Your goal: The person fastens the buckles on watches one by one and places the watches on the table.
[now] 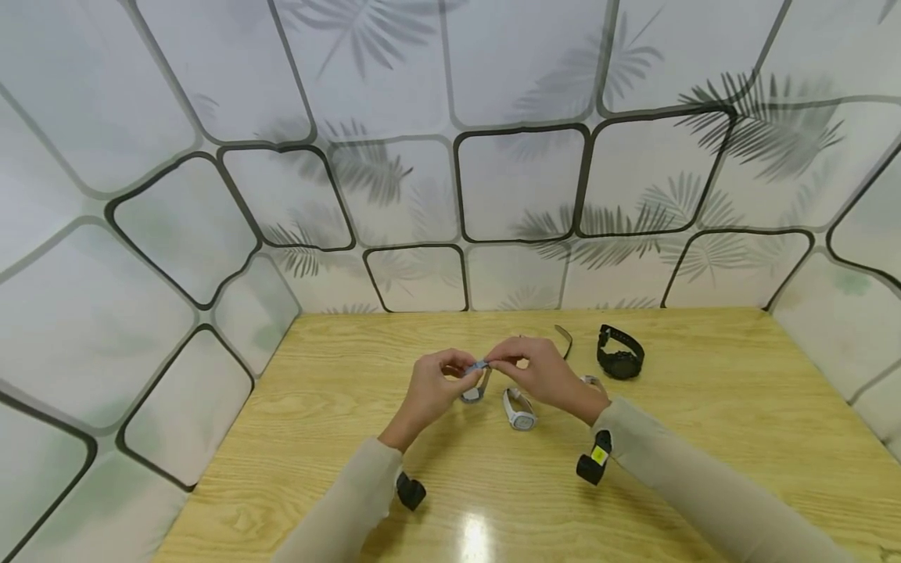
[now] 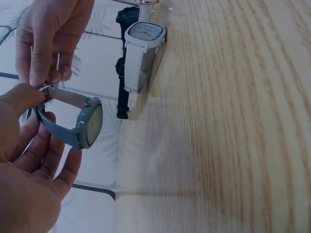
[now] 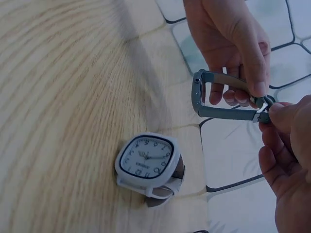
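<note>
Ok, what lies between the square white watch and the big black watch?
In the head view, the right hand crosses between the white watch and the black watch, with another watch partly hidden behind it.

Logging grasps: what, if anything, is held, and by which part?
A grey-green watch, pinched by left hand and right hand at its strap ends, opposite the case.

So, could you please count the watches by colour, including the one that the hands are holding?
Grey-blue watch: 1
White watch: 1
Dark watches, wide one and thin one: 2
Pale watch, partly hidden: 1
Total: 5
</note>
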Demonstrator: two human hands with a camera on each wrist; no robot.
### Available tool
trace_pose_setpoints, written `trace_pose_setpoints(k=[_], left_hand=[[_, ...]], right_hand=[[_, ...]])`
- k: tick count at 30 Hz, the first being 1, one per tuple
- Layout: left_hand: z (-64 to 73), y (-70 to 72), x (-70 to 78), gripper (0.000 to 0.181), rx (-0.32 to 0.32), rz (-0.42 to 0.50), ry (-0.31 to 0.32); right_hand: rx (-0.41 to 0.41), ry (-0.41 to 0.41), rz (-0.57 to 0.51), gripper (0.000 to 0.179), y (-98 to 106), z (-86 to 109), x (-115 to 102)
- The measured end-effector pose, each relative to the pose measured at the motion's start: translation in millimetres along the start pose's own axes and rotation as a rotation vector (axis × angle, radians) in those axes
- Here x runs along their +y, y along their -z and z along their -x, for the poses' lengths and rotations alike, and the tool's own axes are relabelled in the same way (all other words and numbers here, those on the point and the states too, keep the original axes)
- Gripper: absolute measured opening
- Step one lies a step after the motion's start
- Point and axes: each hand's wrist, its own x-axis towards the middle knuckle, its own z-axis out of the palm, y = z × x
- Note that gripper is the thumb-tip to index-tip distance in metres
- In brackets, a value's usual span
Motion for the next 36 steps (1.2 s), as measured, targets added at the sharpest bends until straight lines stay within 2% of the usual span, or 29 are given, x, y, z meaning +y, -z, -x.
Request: trace_pose_setpoints(k=[5, 15, 19, 23, 28, 31, 36], left_hand=[[-0.9, 2.7, -1.3, 0.007, -0.027, -0.02, 0.012], [-1.9, -0.5, -4.4, 0.005, -0.032, -0.09, 0.015], [-2.4, -1.6, -2.9, 0.005, -0.024, -0.093, 0.031], [-2.5, -1.2, -0.2, 0.006, 0.001, -0.065, 0.034], [-2.4, -1.4, 3.0, 0.008, 0.018, -0.014, 0.02], [-2.4, -1.4, 3.6, 0.008, 0.011, -0.011, 0.018], [-2.4, 0.5, 3.1, 0.006, -0.009, -0.042, 0.015]], right_hand=[[-0.013, 0.132, 0.068, 0.013, 0.9, -3.6, -2.1], [-0.08, 0.237, 0.254, 0.014, 0.2, -4.6, -5.0], [-0.038, 0.19, 0.23, 0.013, -2.4, -2.8, -3.3], [0.028, 0.054, 0.137, 0.013, -4.0, 0.6, 0.0], [0.003, -0.086, 0.033, 0.016, -2.7, 1.7, 1.6], [-0.023, -0.091, 0.021, 0.015, -1.8, 0.9, 2.7], [-0.067, -0.014, 0.104, 0.013, 1.2, -4.1, 1.1]])
